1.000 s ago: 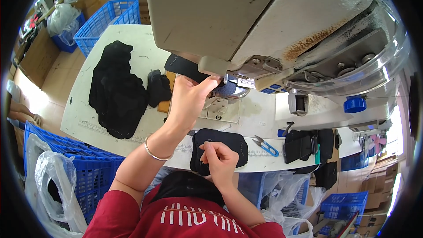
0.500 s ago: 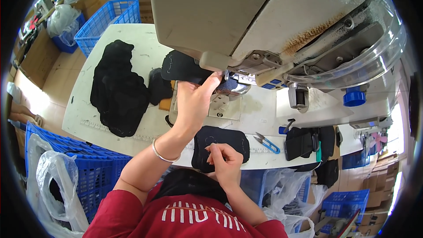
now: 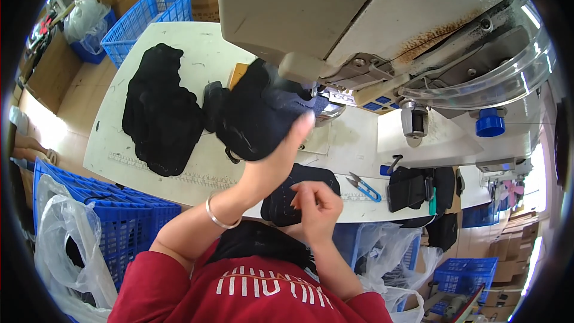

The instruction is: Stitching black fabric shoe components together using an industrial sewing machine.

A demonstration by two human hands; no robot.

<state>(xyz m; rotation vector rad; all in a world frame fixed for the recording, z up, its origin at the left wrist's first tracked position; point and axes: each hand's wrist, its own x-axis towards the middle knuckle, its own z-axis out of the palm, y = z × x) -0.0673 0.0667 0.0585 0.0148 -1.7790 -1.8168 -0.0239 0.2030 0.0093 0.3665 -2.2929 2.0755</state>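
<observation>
My left hand (image 3: 278, 155), blurred by motion, is closed on a black fabric piece (image 3: 254, 119) under the sewing machine head (image 3: 305, 67). Its fingers are mostly hidden by the cloth, and the thumb points toward the needle area. The fabric's far edge reaches the presser foot, where a dark blue patch shows. My right hand (image 3: 320, 204) is closed, fingers curled, just above a second black padded piece (image 3: 278, 203) at the table's front edge. Whether it holds anything is hidden. Right of that piece lie blue-handled thread snips (image 3: 366, 188).
A black fabric heap (image 3: 161, 110) lies on the left of the white table (image 3: 107, 137). A ruler strip (image 3: 173, 172) runs along the front. At the right lie a black phone-like object (image 3: 406, 194) and dark pouches. Blue crates (image 3: 128, 233) and plastic bags (image 3: 72, 245) stand below.
My left hand has drawn back toward me, and the fabric at the machine has swung nearer and spread over the table. My right hand has shifted slightly right, still curled.
</observation>
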